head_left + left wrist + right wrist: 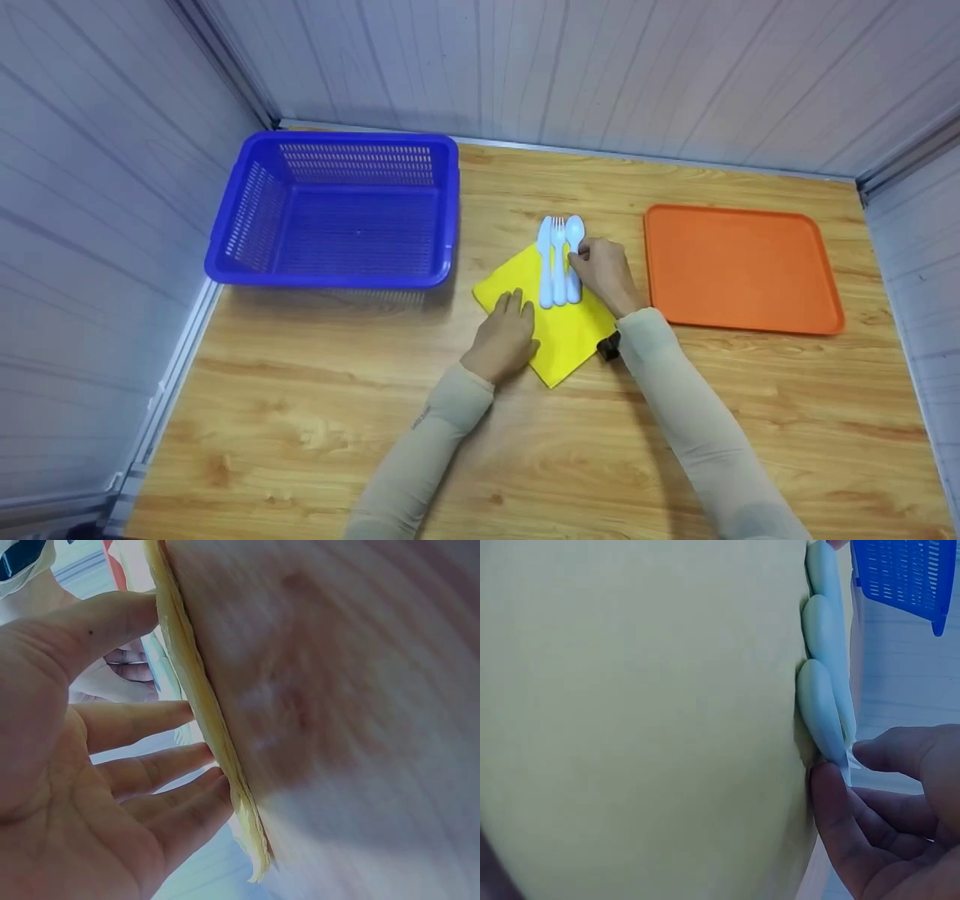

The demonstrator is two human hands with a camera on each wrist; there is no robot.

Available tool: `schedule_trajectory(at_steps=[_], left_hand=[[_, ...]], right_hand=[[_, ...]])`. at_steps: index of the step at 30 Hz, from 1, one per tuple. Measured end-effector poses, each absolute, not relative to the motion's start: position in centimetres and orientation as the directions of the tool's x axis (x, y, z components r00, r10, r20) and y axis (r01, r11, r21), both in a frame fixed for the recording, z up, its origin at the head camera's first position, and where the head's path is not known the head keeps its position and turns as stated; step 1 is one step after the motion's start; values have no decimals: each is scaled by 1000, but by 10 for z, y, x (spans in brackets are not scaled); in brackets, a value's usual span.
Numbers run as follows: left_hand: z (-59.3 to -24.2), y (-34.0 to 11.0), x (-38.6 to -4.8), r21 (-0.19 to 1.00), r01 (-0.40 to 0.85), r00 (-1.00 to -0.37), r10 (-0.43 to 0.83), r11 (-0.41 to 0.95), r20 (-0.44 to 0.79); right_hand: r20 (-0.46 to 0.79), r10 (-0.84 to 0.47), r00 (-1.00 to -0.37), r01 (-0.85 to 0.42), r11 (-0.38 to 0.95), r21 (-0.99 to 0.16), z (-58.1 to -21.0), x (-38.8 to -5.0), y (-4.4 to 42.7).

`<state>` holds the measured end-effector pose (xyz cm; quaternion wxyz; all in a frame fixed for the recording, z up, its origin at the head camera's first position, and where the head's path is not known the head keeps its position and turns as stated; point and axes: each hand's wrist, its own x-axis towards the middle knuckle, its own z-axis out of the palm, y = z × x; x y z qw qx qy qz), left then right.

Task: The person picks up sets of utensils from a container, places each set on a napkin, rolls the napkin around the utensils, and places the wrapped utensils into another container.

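A yellow napkin (559,341) lies turned like a diamond on the table. On its upper part a pale blue knife (545,270), fork (559,274) and spoon (575,225) lie side by side, their heads past its top edge. My right hand (606,274) pinches the spoon's handle between thumb and fingers; the right wrist view shows this hand (885,817) at the spoon (821,701). My left hand (504,337) rests on the napkin's left side with fingers spread; in the left wrist view its fingertips touch the napkin's edge (202,690).
An empty blue basket (360,283) stands at the left. An orange tray (742,270) lies at the right. A small black object (609,346) shows beside the napkin, under my right wrist. Grey panels (600,75) wall the table's back and sides.
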<state>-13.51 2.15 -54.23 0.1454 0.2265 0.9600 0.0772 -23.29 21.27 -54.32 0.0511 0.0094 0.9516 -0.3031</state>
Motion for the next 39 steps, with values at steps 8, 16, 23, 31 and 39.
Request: schedule_trajectory(at_steps=[8, 16, 23, 31, 39], left_hand=[[-541, 18, -135, 216, 424, -854, 467, 880, -230], [-534, 9, -129, 247, 497, -827, 540, 832, -154], [-532, 1, -115, 271, 553, -802, 592, 788, -85], [-533, 4, -105, 259, 611, -764, 643, 748, -57], [-541, 5, -102, 223, 622, -762, 645, 751, -48]], right_hand=[[-157, -8, -988, 88, 798, -596, -539, -230, 214], [-136, -79, -988, 15, 814, -581, -530, -209, 223], [-74, -281, -957, -220, 868, -445, -525, -162, 230], [104, -545, -832, -547, 774, -318, -539, -114, 243], [111, -609, -785, -605, 716, -348, -550, -106, 247]])
